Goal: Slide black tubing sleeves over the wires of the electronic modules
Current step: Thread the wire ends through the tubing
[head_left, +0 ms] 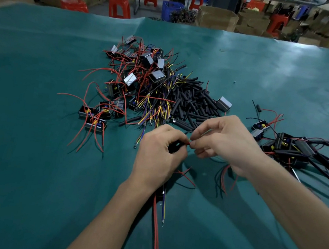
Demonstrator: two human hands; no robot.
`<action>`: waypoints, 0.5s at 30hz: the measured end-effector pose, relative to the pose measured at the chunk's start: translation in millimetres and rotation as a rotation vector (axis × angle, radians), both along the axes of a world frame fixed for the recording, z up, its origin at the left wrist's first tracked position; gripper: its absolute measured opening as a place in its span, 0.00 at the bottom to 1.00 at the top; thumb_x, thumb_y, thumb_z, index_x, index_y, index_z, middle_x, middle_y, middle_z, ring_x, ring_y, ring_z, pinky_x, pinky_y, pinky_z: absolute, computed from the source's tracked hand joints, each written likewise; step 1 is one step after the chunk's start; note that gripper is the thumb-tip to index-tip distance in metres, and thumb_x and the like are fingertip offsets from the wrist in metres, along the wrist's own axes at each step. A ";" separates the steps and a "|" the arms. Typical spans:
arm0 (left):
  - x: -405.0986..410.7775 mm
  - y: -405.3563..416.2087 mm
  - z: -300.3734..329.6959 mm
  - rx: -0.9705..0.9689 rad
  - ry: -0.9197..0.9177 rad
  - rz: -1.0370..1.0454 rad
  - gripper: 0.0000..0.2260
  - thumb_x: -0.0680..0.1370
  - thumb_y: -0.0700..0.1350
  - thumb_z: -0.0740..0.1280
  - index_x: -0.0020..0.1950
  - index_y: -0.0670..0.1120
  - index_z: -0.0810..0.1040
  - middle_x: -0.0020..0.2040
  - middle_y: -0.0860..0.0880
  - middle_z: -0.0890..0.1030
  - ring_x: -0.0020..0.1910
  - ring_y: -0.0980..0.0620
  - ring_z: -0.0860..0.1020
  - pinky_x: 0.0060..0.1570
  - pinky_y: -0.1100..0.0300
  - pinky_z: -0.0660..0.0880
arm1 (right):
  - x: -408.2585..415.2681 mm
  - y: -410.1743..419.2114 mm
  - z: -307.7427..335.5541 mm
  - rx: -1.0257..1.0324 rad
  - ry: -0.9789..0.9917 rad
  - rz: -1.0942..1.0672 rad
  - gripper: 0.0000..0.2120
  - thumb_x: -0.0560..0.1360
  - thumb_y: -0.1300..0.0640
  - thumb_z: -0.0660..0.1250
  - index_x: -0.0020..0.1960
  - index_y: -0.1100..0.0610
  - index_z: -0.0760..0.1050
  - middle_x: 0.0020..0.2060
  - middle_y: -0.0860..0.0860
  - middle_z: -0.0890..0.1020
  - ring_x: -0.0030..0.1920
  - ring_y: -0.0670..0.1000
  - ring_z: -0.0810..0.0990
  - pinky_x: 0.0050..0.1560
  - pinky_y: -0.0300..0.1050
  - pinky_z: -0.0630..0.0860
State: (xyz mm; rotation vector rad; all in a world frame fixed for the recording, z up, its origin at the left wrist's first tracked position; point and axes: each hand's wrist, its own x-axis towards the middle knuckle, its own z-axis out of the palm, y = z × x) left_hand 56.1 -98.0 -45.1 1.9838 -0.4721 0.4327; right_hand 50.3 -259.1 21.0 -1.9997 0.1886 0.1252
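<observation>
Sleeve (175, 145), black tubing: pinched in left hand (158, 155); right hand (223, 140) pinches wire ends (188, 142).
Bunch ends tight, feed straight into the mouth.

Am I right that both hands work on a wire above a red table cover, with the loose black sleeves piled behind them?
Not quite: the table cover is teal green, not red, as the head view shows. The left hand and right hand do meet on a wire, with the black sleeves piled behind.
</observation>
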 end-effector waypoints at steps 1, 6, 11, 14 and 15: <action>0.0 -0.2 -0.2 0.007 -0.006 0.001 0.07 0.70 0.38 0.73 0.44 0.48 0.86 0.42 0.54 0.82 0.42 0.59 0.78 0.44 0.66 0.73 | 0.7 -0.1 0.6 -0.007 0.004 -0.001 0.08 0.67 0.72 0.76 0.35 0.61 0.82 0.33 0.64 0.84 0.31 0.55 0.82 0.35 0.44 0.80; 0.0 -1.3 -1.1 0.069 -0.071 0.022 0.06 0.70 0.38 0.73 0.45 0.46 0.86 0.43 0.50 0.82 0.42 0.53 0.80 0.44 0.56 0.76 | 6.6 1.4 2.2 0.018 0.048 0.014 0.11 0.68 0.75 0.72 0.33 0.61 0.81 0.28 0.59 0.82 0.27 0.52 0.81 0.31 0.41 0.79; -1.1 -0.5 -1.6 0.118 -0.106 0.012 0.06 0.71 0.39 0.75 0.46 0.46 0.86 0.43 0.51 0.81 0.42 0.51 0.80 0.42 0.52 0.77 | 10.6 -1.8 2.4 0.173 0.216 0.005 0.13 0.70 0.75 0.70 0.32 0.61 0.81 0.31 0.61 0.81 0.27 0.53 0.76 0.31 0.41 0.79; -0.7 0.1 -1.5 0.127 -0.121 -0.009 0.05 0.73 0.40 0.75 0.48 0.46 0.86 0.43 0.51 0.81 0.43 0.50 0.80 0.43 0.51 0.77 | 11.1 -5.6 -0.4 0.285 0.318 -0.057 0.11 0.71 0.74 0.71 0.34 0.62 0.81 0.33 0.61 0.82 0.29 0.52 0.78 0.29 0.40 0.79; -0.7 0.2 -1.3 0.126 -0.125 -0.021 0.05 0.74 0.41 0.74 0.48 0.46 0.86 0.43 0.51 0.81 0.43 0.51 0.80 0.42 0.52 0.77 | 10.3 -6.7 -0.9 0.321 0.333 -0.072 0.10 0.71 0.74 0.71 0.35 0.62 0.81 0.32 0.59 0.81 0.29 0.52 0.79 0.29 0.39 0.79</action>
